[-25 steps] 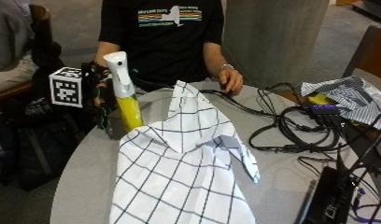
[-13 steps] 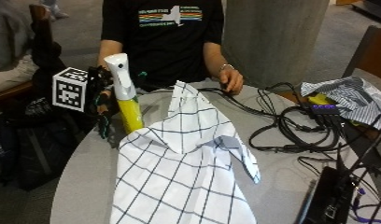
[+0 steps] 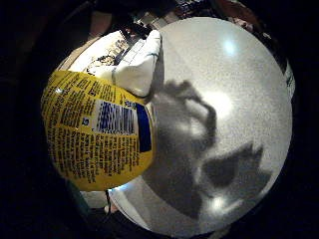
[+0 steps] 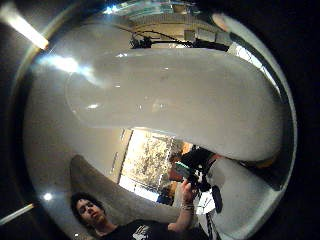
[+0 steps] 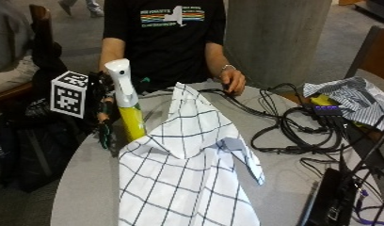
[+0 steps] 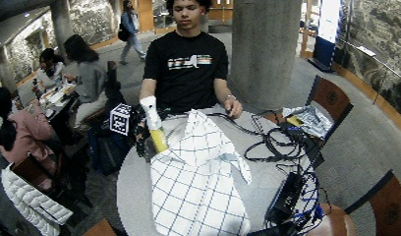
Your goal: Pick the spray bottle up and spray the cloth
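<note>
A yellow spray bottle [image 5: 132, 120] with a white sprayer head [image 5: 121, 77] stands upright at the table's left side, its base at the corner of the cloth. My gloved right hand [image 5: 104, 123] grips it from behind, fingers curled round the body. The yellow label [image 3: 94, 139] fills the little finger side palm view, and the white head [image 4: 175, 100] fills the thumb side view. A white cloth with a dark grid [image 5: 180, 165] lies spread across the round grey table [image 5: 85, 188], with a raised peak near the bottle. The bare left hand [image 5: 233, 81] rests on the far edge.
Black cables [image 5: 292, 127] tangle on the table's right half. A striped cloth [image 5: 348, 96] lies at the far right, and a black device [image 5: 330, 197] sits at the front right. A dark bag [image 5: 29, 141] stands by the table's left.
The bottle stays in the same spot by the cloth's corner. More of the gloved fingers now show beside its lower body.
</note>
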